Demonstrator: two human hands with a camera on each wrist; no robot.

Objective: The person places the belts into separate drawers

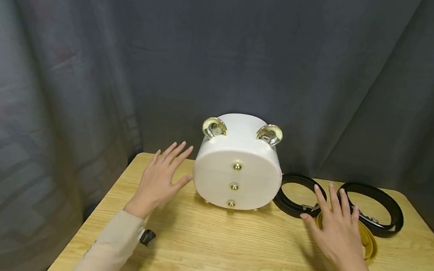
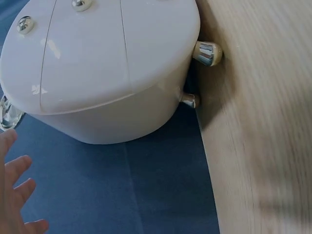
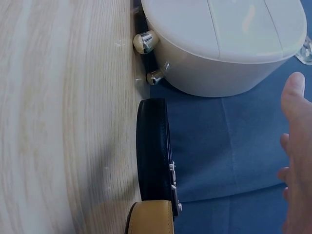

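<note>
Two belts (image 1: 372,209) beyond right wrist's one (image 3: 153,156).

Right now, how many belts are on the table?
3. Two black coiled belts sit right of the white box: one beside it, one further right. A yellow belt lies partly under the right hand.

sleeves: long, beige, both arms | left hand (image 1: 161,178): bare | right hand (image 1: 336,229): bare | wrists: small black device each

The tabletop (image 1: 228,251) is carrying a white box (image 1: 237,173), two black belts (image 1: 298,196) (image 1: 384,206) and a yellow belt (image 1: 369,242).
</note>
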